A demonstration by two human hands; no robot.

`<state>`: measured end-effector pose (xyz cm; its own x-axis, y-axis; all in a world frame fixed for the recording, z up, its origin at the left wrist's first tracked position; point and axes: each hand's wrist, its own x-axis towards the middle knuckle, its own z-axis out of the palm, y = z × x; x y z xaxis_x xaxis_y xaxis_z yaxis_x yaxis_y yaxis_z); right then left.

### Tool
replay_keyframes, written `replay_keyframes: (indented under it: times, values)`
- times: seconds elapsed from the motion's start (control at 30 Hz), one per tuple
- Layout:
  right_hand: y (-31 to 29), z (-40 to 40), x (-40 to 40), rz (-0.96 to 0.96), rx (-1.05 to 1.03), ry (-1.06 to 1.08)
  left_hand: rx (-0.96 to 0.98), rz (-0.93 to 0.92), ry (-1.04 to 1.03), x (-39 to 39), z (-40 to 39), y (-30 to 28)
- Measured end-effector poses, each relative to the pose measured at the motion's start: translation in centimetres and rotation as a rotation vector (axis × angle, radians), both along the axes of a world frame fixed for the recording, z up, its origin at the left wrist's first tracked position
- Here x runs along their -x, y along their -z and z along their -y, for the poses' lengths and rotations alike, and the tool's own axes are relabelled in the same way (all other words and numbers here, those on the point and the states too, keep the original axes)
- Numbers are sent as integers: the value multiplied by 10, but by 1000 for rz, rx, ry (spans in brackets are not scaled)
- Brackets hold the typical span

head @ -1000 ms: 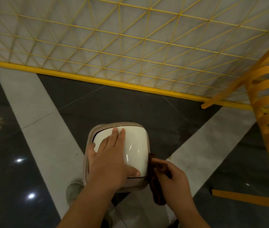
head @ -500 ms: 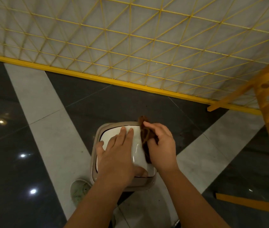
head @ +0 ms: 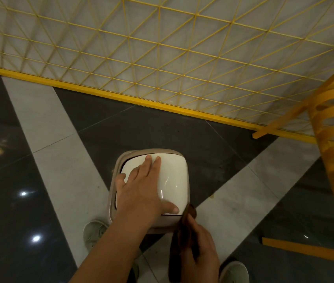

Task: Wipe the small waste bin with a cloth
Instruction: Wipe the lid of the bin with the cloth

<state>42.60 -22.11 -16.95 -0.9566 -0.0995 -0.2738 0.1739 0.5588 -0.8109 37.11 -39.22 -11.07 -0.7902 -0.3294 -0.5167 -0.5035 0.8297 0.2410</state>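
Your right hand (head: 200, 250) pinched the dark brown cloth (head: 182, 242) between thumb and fingers, just off the near right corner of the small beige waste bin with its glossy white lid (head: 174, 176). That lid lay ahead and left, and your left hand (head: 141, 190) lay spread flat on it.

No readable text, label or number anywhere.

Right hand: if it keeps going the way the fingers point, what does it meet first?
Likely the waste bin: the right hand, gripping the brown cloth, points at its near right corner, just past the cloth's tip. Depth is uncertain.
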Motion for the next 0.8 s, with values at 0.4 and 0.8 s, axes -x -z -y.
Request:
replay_keyframes:
  times: [0.4,0.8]
  values:
    - [-1,21,118,33,122,244,-242,-130,-284,13,-26,-3]
    - [-17,-12,42,295,171,597,-157,-286,-400,21,39,13]
